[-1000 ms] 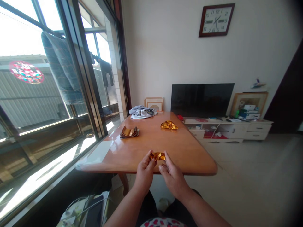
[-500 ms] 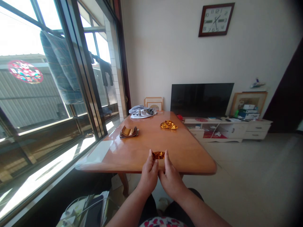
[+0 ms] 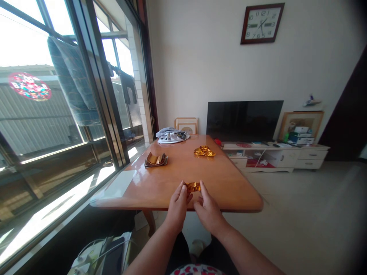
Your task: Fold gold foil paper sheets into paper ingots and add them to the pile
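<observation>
A small piece of folded gold foil paper (image 3: 194, 186), creased and shiny, is held between my hands just above the near part of the table. My left hand (image 3: 178, 204) is closed on its left end, thumb against fingers. At the right end, the fingers of my right hand (image 3: 208, 208) press on the paper, while that thumb sits lower and apart from it. Beyond, to the left, lies a curved stack of gold paper sheets (image 3: 156, 159). A few folded gold foil pieces (image 3: 204, 151) rest together farther back on the right.
The wooden table (image 3: 183, 172) has rounded corners and its near edge runs under my wrists. Folded clothes (image 3: 172, 135) lie at its far end. A window (image 3: 109, 84) stands on the left; a television (image 3: 245, 121) on a white cabinet (image 3: 309, 156) is at the back right.
My left thumb has moved up onto the gold foil paper, and my right thumb has come away from the left hand. The paper's near face looks more crumpled and brighter.
</observation>
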